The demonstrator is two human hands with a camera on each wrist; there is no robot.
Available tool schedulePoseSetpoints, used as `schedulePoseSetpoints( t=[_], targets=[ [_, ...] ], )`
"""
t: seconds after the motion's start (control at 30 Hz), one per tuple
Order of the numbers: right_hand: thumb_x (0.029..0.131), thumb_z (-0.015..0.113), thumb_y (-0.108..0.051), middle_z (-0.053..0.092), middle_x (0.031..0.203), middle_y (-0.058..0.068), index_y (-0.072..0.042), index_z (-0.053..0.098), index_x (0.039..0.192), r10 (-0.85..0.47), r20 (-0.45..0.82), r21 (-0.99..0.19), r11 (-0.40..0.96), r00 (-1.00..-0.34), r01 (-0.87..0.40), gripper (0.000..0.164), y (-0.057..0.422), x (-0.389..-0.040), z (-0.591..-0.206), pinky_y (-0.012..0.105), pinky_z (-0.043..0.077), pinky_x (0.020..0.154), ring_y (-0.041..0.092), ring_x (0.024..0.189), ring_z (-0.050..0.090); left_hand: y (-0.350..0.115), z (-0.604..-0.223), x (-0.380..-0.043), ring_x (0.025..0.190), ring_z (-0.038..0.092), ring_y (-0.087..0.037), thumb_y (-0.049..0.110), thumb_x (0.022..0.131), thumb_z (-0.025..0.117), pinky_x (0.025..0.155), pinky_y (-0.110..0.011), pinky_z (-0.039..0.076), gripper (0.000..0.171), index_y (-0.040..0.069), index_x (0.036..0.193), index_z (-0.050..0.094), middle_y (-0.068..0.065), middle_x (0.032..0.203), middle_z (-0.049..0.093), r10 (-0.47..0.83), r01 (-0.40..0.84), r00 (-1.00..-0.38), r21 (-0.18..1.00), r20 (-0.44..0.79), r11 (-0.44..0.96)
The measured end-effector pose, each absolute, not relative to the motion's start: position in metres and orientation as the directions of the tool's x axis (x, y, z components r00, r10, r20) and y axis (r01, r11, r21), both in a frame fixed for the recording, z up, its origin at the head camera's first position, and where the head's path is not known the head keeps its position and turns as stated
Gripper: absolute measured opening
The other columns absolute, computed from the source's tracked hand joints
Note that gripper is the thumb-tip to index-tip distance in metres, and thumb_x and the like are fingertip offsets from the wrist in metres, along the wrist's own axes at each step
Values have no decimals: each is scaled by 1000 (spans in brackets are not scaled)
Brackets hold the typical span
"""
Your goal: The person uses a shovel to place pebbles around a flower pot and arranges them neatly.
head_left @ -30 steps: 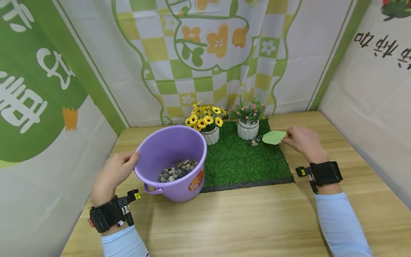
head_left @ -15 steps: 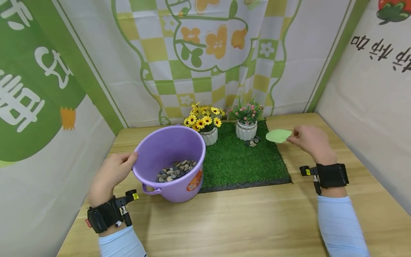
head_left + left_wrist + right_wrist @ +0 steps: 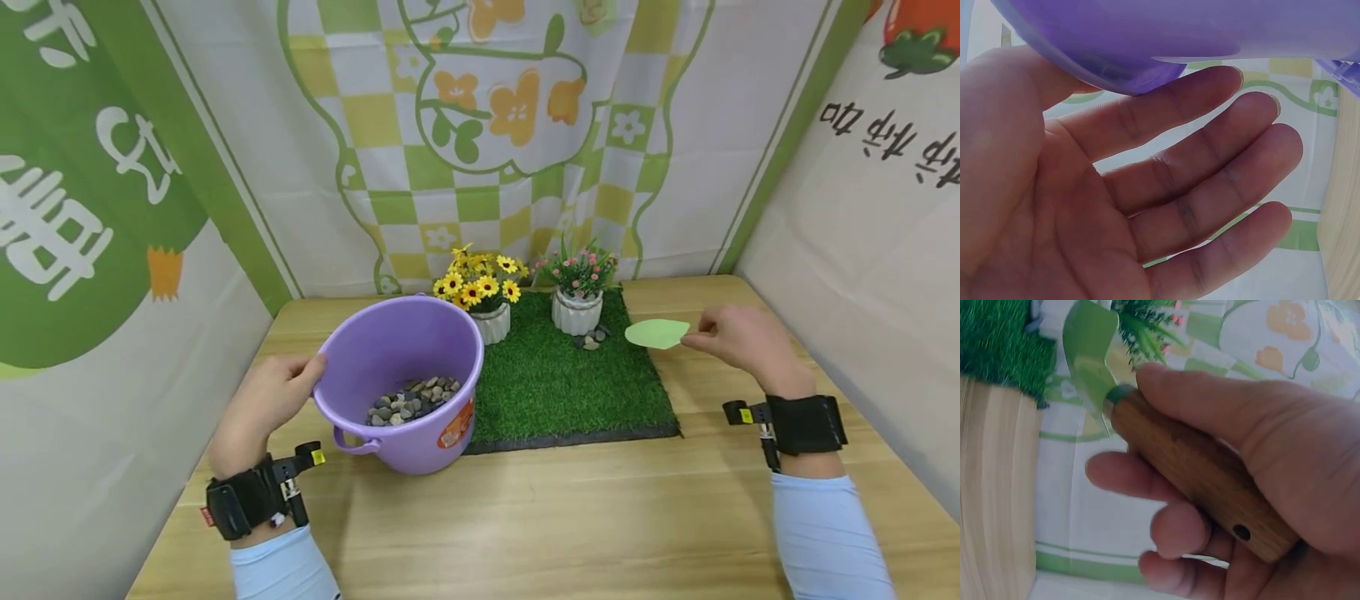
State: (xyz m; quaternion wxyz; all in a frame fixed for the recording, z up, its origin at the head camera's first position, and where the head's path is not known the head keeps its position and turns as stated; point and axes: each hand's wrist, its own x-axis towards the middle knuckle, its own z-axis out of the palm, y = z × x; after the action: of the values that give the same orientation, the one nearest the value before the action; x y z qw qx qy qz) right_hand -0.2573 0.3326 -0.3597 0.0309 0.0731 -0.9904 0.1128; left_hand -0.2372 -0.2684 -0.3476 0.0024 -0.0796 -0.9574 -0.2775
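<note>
My left hand (image 3: 272, 400) pinches the rim of a purple bucket (image 3: 401, 333) between thumb and fingers. The left wrist view shows the other fingers (image 3: 1210, 181) extended beneath the rim. Grey and brown pebbles (image 3: 415, 402) cover the bucket's bottom. In my right hand (image 3: 750, 346) is a small garden trowel (image 3: 657, 333) with a light green blade. Its wooden handle (image 3: 1191, 469) lies across my curled fingers, thumb on top near the collar. The blade hangs level past the right edge of a green turf mat (image 3: 570, 392). A small heap of pebbles (image 3: 592, 337) sits on the mat, left of the blade.
Two white pots stand at the back of the mat: yellow flowers (image 3: 480, 283) on the left, pink flowers (image 3: 581, 275) on the right. The wooden table (image 3: 562, 525) runs up to fabric walls (image 3: 300, 183) at the back and sides.
My right hand has drawn the trowel to the right, away from the small pebble heap on the mat. The left hand keeps its place on the bucket rim.
</note>
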Motion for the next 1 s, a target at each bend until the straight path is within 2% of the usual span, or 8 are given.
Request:
schedulePoseSetpoints(
  t=[0.13, 0.27, 0.47, 0.63, 0.73, 1.0],
  targets=[
    [91, 67, -38, 69, 75, 4, -6, 71, 93, -190, 46, -268, 943, -981, -195, 32, 327, -257, -357, 31, 43, 55, 13, 55, 56, -269, -346, -234, 91, 57, -24, 48, 103, 35, 74, -35, 41, 52, 11, 98, 71, -5, 91, 67, 126, 114, -992, 537, 14, 836],
    [91, 67, -38, 71, 79, 5, -7, 71, 95, -218, 48, -313, 923, -975, -222, 32, 321, -256, -351, 31, 44, 54, 13, 52, 56, -268, -344, -233, 98, 60, -27, 51, 102, 35, 81, -43, 45, 53, 12, 102, 71, -6, 96, 69, 117, 100, -993, 546, 4, 832],
    [91, 67, -41, 72, 81, 3, -8, 71, 99, -251, 56, -381, 889, -966, -253, 34, 314, -253, -342, 30, 47, 53, 12, 54, 57, -268, -344, -232, 104, 61, -29, 49, 103, 33, 85, -49, 45, 54, 12, 111, 71, -8, 102, 71, 120, 102, -993, 541, 2, 835],
    [91, 67, -41, 71, 79, 0, -11, 72, 99, -288, 63, -429, 856, -955, -287, 31, 305, -250, -329, 29, 47, 52, 11, 56, 58, -268, -345, -231, 106, 61, -29, 47, 103, 33, 88, -51, 46, 53, 12, 106, 71, -7, 99, 70, 118, 100, -993, 546, 3, 832],
    [91, 68, -40, 71, 79, 0, -12, 72, 99, -299, 96, -418, 854, -950, -311, 30, 301, -248, -320, 28, 47, 52, 11, 55, 57, -267, -345, -230, 105, 62, -29, 47, 102, 33, 88, -51, 46, 52, 12, 104, 72, -5, 97, 70, 115, 101, -993, 548, 9, 831],
    [92, 66, -43, 73, 82, -1, -16, 72, 102, -302, 126, -413, 850, -945, -327, 30, 293, -250, -303, 28, 46, 53, 13, 54, 58, -268, -346, -230, 99, 61, -25, 44, 103, 35, 85, -45, 46, 49, 13, 100, 72, -4, 94, 70, 108, 105, -994, 550, 26, 828]
  ],
)
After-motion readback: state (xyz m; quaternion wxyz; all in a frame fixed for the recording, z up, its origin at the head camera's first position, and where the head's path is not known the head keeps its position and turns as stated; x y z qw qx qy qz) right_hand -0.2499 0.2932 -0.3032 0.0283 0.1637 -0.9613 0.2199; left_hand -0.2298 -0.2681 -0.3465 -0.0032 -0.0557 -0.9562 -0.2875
